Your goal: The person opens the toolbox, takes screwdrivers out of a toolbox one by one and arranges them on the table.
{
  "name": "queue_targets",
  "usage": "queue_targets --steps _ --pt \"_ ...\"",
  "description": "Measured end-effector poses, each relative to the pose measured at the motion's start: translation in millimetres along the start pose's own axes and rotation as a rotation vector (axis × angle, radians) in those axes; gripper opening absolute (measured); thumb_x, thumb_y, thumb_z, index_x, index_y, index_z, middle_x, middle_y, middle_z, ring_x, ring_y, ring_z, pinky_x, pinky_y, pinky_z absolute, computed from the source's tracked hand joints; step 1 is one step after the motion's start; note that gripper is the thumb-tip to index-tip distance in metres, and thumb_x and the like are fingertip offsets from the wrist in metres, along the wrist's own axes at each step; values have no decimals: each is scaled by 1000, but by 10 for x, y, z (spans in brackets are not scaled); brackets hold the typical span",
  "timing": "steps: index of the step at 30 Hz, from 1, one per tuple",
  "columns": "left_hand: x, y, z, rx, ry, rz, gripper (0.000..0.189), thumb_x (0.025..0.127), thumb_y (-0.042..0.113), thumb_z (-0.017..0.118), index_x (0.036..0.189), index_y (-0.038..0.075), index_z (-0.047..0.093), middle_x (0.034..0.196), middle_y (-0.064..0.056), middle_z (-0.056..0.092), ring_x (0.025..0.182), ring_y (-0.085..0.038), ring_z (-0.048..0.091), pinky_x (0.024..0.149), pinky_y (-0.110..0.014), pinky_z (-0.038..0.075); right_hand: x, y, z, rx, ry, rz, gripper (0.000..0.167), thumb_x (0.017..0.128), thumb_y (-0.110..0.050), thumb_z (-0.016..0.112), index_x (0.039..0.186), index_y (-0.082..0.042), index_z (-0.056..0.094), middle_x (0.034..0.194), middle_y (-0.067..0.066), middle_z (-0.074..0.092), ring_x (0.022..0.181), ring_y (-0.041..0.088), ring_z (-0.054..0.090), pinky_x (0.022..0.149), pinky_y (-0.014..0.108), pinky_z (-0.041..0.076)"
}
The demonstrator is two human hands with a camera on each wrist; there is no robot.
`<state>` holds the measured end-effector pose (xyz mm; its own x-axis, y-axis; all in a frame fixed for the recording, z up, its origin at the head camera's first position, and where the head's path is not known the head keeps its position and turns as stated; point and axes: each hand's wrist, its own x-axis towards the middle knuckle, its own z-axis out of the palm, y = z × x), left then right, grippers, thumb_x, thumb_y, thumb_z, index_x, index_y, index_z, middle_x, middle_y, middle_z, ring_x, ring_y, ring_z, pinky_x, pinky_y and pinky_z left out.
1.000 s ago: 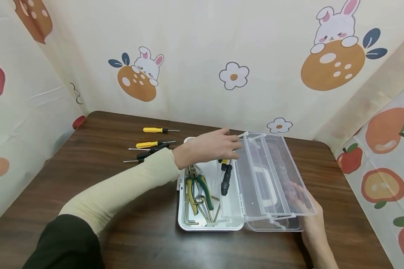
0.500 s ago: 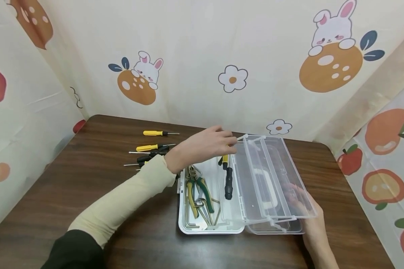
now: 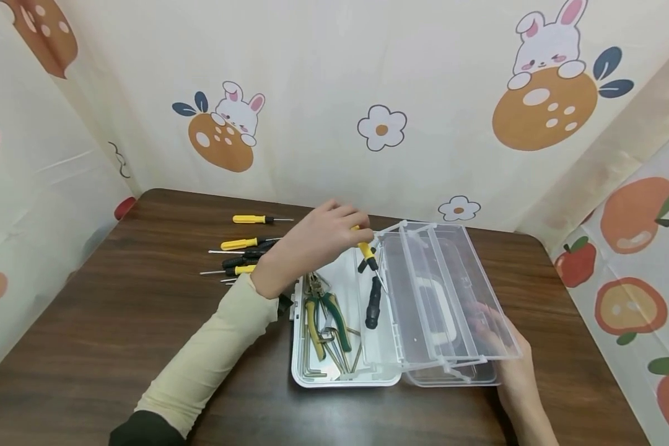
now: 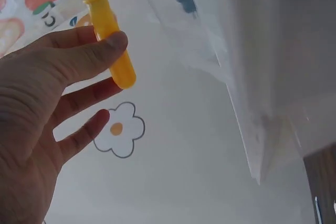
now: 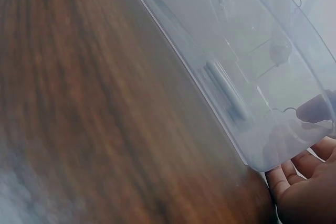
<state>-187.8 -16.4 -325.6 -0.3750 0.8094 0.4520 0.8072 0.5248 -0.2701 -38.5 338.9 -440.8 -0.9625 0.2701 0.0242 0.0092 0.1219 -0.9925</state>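
Note:
My left hand (image 3: 318,238) pinches the yellow handle of a screwdriver (image 3: 366,251) between thumb and fingers, over the far part of a white toolbox (image 3: 345,383). Its shaft points down toward the tray; the left wrist view shows the yellow handle (image 4: 113,40) with a dark collar. A black-handled screwdriver (image 3: 373,303) lies in the tray just below. With my right hand (image 3: 515,359) I hold the near right corner of the toolbox's clear lid and raised trays (image 3: 451,291), fingers partly seen through the plastic. Green-and-yellow pliers (image 3: 329,316) and several hex keys (image 3: 312,371) lie in the box.
Several screwdrivers with yellow or black handles lie on the brown wooden table (image 3: 145,297) left of the box, among them a yellow screwdriver (image 3: 251,219) at the back. A patterned curtain (image 3: 312,111) stands behind the table and along both sides.
My left hand has taken hold of the yellow screwdriver in the tray and lifted it, drawing back to the left. My right hand stays at the lid's corner.

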Motion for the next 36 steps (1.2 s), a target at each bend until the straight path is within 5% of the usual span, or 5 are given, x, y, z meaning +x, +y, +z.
queue_targets --steps 8,16,21,29,36 --pt "-86 -82 -55 -23 37 -18 21 94 11 78 112 20 74 112 3 74 107 -20 68 91 -35 53 13 18 47 23 -13 -10 39 103 -7 62 141 2 59 120 -14 75 105 1 69 90 14 52" --pt "-179 -245 -217 -215 24 -89 22 90 4 80 111 10 73 106 -5 67 100 -22 61 89 -29 58 25 25 60 36 -22 -1 39 103 -7 61 142 1 59 122 -15 74 108 1 68 91 14 52" --pt "-305 -398 -354 -296 -44 -249 22 90 4 79 111 8 73 103 -8 65 97 -24 63 91 -35 60 13 33 62 17 -22 28 40 103 -10 62 142 -2 60 122 -17 74 110 1 66 92 13 50" --pt "-614 -744 -539 -418 -326 -652 20 94 9 76 113 9 72 112 -9 68 101 -28 62 97 -46 56 5 -3 29 9 -22 38 36 102 -11 64 139 -10 65 118 -18 74 105 -1 64 87 13 50" --pt "-981 -1034 -486 -507 -460 -860 8 93 4 69 100 7 70 101 -12 68 92 -30 59 84 -45 55 15 -10 -8 11 -20 57 37 102 -13 65 139 -11 65 120 -18 73 103 0 64 82 14 52"
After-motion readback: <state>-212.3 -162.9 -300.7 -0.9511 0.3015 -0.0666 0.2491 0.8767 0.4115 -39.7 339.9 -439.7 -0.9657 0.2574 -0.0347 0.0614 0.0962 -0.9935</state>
